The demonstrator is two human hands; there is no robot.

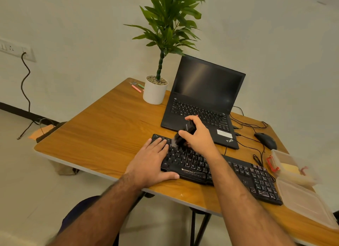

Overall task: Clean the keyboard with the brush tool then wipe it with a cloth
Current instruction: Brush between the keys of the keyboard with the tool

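Two hands: left hand (152, 160) flat on keyboard (216, 169), right hand (199, 135) gripping brush tool (184, 134); open plastic box (291, 167) alongside.

A single wide-angle view from the person's head looks forward and steeply down along both forearms. The left hand (153, 160) and right hand (199, 135) sit near the frame's middle, close to the lens, over the keyboard (238, 174). Beyond the hands lie the laptop (207, 91) and plant (165, 34) against the wall; floor shows left of the left hand; straight lines bow toward the frame's edges
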